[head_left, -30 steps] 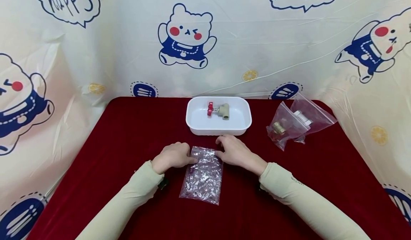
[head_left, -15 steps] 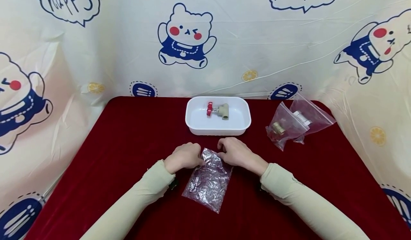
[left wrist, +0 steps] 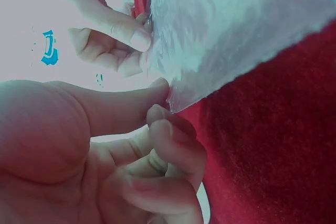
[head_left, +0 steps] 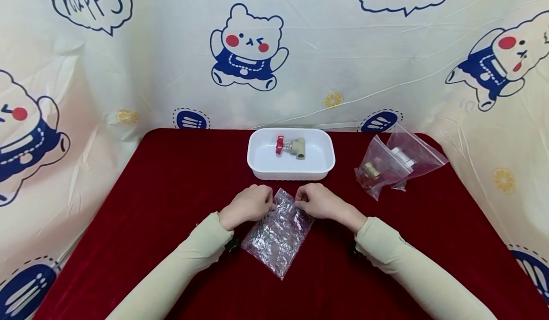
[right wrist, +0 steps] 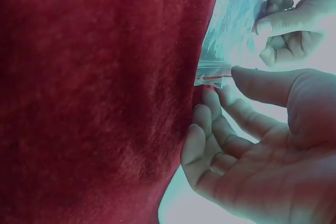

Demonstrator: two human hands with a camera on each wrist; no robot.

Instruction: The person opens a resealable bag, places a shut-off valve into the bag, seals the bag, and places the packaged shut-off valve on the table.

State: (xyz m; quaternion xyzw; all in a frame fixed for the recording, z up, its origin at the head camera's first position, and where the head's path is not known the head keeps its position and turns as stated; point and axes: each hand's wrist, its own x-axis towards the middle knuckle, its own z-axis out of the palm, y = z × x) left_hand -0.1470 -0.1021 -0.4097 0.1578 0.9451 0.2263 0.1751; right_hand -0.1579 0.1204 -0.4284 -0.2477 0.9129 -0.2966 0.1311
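A clear zip-lock bag (head_left: pixel 279 236), crinkled and flat, slants over the red cloth between both hands. My left hand (head_left: pixel 253 203) pinches its top left edge; in the left wrist view the thumb and curled fingers (left wrist: pixel 178 140) meet on a corner of the plastic. My right hand (head_left: pixel 323 202) pinches the zip end at the other side. The right wrist view shows the thumb and index finger on the zip strip (right wrist: pixel 212 72), with the other fingers curled below. No item shows inside the bag.
Just beyond the hands stands a white tray (head_left: pixel 291 171) with a red-handled valve (head_left: pixel 296 147) in it. At the right lie two more zip-lock bags, one with a brass fitting (head_left: pixel 371 170), the other with a white fitting (head_left: pixel 403 157). A printed curtain (head_left: pixel 171 63) hangs behind the table.
The bag has shifted slightly right and turned so its lower end points left. My left hand has moved right and up, closer to the right hand, which now pinches the zip edge.
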